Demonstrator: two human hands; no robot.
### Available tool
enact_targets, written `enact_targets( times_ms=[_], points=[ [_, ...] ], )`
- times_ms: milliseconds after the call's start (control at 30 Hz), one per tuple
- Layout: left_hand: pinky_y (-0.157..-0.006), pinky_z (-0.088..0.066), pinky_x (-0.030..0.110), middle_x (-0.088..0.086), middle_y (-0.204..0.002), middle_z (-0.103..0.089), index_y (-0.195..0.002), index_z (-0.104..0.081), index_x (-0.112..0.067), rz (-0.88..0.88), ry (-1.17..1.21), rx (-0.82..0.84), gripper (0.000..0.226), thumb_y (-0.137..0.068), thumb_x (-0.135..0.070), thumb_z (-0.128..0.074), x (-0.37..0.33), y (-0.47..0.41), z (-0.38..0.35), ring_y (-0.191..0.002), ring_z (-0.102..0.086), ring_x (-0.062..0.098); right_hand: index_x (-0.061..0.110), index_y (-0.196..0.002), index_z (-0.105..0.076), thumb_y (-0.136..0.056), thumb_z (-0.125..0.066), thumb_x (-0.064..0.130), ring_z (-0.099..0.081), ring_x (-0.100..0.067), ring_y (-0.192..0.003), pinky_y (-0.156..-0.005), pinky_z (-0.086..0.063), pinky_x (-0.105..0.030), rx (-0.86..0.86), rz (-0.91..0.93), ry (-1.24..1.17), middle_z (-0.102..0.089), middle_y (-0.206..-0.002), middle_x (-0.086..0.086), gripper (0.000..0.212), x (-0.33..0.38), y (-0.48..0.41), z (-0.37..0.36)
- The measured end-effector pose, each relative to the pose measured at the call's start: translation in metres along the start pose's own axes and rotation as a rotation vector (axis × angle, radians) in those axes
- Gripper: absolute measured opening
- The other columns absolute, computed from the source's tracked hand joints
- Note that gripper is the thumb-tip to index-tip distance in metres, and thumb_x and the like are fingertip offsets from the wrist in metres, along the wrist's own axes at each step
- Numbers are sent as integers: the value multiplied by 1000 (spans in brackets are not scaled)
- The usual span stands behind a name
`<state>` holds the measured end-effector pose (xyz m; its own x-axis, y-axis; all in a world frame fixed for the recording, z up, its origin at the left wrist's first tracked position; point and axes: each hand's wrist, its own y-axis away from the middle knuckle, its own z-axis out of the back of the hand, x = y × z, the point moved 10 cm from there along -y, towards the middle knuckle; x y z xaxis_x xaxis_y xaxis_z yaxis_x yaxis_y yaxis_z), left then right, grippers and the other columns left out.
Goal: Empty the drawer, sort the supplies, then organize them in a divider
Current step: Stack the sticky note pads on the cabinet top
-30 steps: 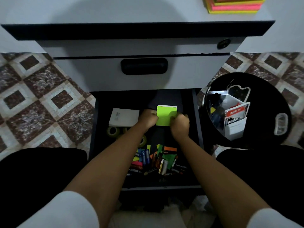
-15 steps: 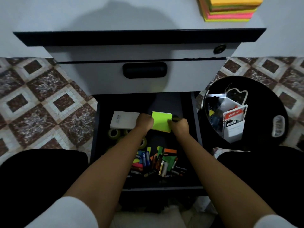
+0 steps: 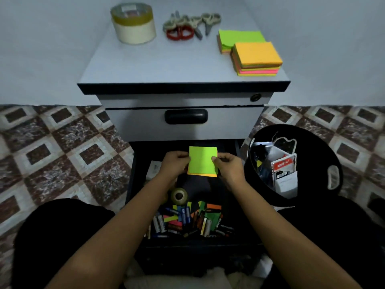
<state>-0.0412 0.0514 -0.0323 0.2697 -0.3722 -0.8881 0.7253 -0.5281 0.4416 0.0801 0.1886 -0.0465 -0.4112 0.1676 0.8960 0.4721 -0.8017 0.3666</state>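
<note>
The cabinet (image 3: 183, 122) stands with its low drawer (image 3: 133, 184) pulled open. The worktop (image 3: 145, 63) carries a tape roll (image 3: 133, 22), scissors (image 3: 187, 26) and two note stacks (image 3: 257, 57) near its right edge. The divider (image 3: 285, 180) sits to the right on something round and black, well apart from the hands.

Both hands grasp one pad (image 3: 202, 161) above the back of the drawer. The left hand (image 3: 177, 163) takes its left edge and the right hand (image 3: 228, 165) pinches its right edge. The pad is green on top with an orange layer showing beneath.

Batteries (image 3: 183, 224) and loose coloured slips lie heaped at the drawer's front, with a small tape (image 3: 179, 196) behind them.

The hold is on the edges only. If the layers are not stuck together, the orange one may slide out and drop among the batteries. The stacks also stand close to the worktop's edge, so a pad set down carelessly there could push them off.
</note>
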Motion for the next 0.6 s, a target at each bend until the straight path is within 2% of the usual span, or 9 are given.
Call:
enact_targets(
  times_ms=[100,200,233,300,400,500,533,600],
  points=[
    [-48,-49,13,5,-76,-58,-106,-58,1,-65,27,36,15,-93,3,-49,-38,25,0,-67,-56,13,-6,-106,-67,-86,-62,2,-60,-22,-85,-82,-53,-39,25,69,-18,-68,-105,-21,21,37,23,13],
    [-50,-51,13,4,-77,-59,-103,-58,-2,-144,39,65,15,-93,4,-49,-74,49,-1,-67,-57,13,-6,-114,-63,-89,-59,2,-57,-17,-89,-64,-49,-13,20,157,-18,-64,-104,-9,27,72,43,33],
    [-50,-52,14,5,-77,-59,-100,-59,-2,-168,38,68,13,-93,4,-49,-86,56,-2,-67,-57,13,-5,-114,-64,-89,-59,3,-57,-16,-88,-60,-46,-11,14,187,-9,-65,-106,-8,26,84,50,39],
    [-50,-52,14,4,-75,-60,-92,-60,-1,-216,37,67,11,-92,5,-51,-109,68,-2,-64,-58,11,-3,-113,-65,-89,-60,6,-58,-15,-86,-64,-45,-16,6,233,-12,-68,-107,-12,26,104,59,51],
    [-47,-51,14,2,-63,-62,-94,-58,-2,-276,60,66,10,-91,5,-52,-140,81,-5,-46,-58,2,0,-110,-68,-89,-60,8,-58,-14,-80,-63,-48,-15,-14,291,-6,-67,-93,-6,23,139,74,72],
    [-46,-51,14,6,-69,-58,-97,-54,-2,-303,103,79,9,-92,5,-51,-171,88,-10,-40,-57,-2,1,-109,-68,-88,-62,10,-63,-23,-88,-88,-53,-42,-42,342,-4,-69,-96,-12,24,175,79,89],
    [-48,-52,15,7,-71,-58,-96,-54,-2,-305,115,89,8,-92,4,-51,-181,89,-13,-42,-58,-1,0,-109,-68,-87,-63,10,-65,-26,-93,-90,-51,-48,-54,360,-9,-69,-100,-15,25,188,78,93],
    [-53,-53,17,7,-73,-60,-86,-55,-5,-308,135,95,11,-92,3,-52,-203,88,-16,-48,-61,4,0,-108,-68,-86,-65,10,-65,-30,-96,-90,-50,-51,-82,398,0,-69,-103,-17,25,213,75,103]
  ],
)
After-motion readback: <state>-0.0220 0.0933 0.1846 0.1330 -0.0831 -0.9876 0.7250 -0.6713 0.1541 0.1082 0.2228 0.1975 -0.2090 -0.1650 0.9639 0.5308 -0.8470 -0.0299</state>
